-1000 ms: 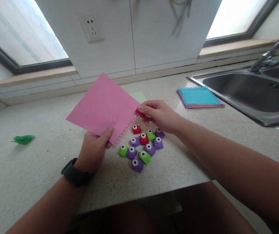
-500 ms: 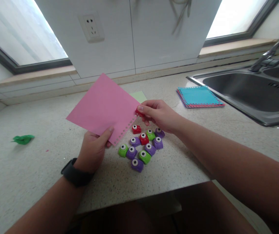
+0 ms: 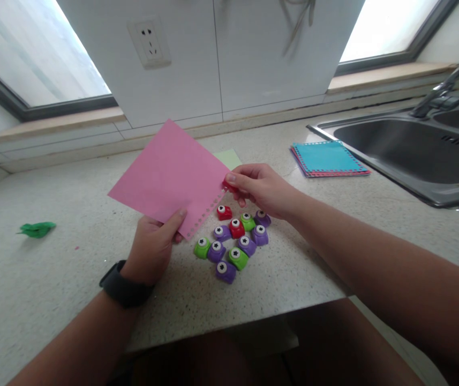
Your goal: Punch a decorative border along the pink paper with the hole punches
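Note:
A pink sheet of paper [image 3: 165,171] is pinched at its lower corner by my left hand [image 3: 155,244], thumb on top. A row of small punched holes runs along its lower right edge. My right hand [image 3: 261,187] grips a red craft punch [image 3: 230,186] at the sheet's right corner, thumb on the punch; the hand partly hides it. On the counter below lie several more small punches: a red punch [image 3: 224,213], a green punch [image 3: 202,247] and a purple punch [image 3: 225,272] among them.
A pale green sheet [image 3: 229,158] lies behind the pink paper. Near the steel sink [image 3: 393,150] rests a stack of coloured sheets, a blue one [image 3: 328,157] on top with punched edges. A crumpled green thing [image 3: 37,230] lies at the left on the speckled counter [image 3: 72,284].
Almost nothing differs. Both hands keep their holds on the paper and the red punch; the view has shifted very slightly.

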`<action>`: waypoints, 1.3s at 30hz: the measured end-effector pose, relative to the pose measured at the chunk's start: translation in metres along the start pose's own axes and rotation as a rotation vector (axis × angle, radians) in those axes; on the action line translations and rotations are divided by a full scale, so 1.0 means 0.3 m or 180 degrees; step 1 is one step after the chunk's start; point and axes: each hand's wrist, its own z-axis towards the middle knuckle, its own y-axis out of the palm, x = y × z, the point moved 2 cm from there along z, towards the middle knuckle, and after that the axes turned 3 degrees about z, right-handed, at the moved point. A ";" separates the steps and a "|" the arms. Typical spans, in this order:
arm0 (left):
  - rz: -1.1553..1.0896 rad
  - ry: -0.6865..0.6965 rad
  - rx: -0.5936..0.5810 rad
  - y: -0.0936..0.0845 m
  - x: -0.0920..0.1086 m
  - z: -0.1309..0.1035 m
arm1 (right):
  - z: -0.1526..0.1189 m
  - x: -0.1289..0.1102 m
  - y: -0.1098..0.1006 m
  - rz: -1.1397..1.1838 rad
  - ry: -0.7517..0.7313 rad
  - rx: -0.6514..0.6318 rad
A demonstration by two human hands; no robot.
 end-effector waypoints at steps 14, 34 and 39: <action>-0.0044 0.0025 -0.0035 0.002 -0.003 0.000 | -0.001 -0.002 0.000 -0.0024 0.0006 0.0014; 0.0061 0.0024 -0.0025 0.003 0.006 -0.003 | -0.001 -0.001 0.001 0.0038 0.0048 0.0031; 0.0052 0.0034 0.0011 0.000 -0.001 -0.001 | -0.003 -0.004 0.002 0.0010 0.0047 0.0020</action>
